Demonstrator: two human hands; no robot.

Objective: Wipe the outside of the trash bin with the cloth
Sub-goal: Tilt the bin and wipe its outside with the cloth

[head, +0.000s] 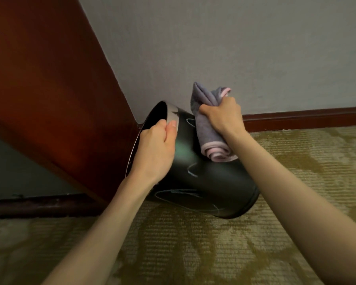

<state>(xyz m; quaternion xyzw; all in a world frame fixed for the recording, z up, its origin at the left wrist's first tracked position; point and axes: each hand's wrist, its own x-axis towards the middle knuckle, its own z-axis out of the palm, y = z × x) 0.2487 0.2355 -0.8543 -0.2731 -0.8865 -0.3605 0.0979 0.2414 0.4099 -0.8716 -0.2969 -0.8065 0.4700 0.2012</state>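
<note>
The right hand (220, 116) is closed around a bunched grey-blue cloth (207, 130) with a pink edge, pressing it against the upper side of the trash bin (203, 179). One end of the cloth sticks up above the fist. The other end hangs down in a loose roll that lies on the bin's wall.

The left hand (155, 149) grips the bin at its metal rim, with the thumb lying on the outer wall and the fingers curled over the rim into the opening. The bin is dark, round and glossy, and it is tipped well over. Its mouth faces up and to the left and its base points down to the right. Thin pale scribbled lines (193, 169) run across its outer wall below the cloth. Whether the base touches the floor cannot be told.

Under the bin lies an olive patterned carpet (296, 202). Behind the bin stands a pale wall (214, 48), with a dark red skirting board (306, 117) along its foot to the bin's right. To the bin's left, close to its mouth, a reddish-brown wooden panel (49, 79) slopes across the view.
</note>
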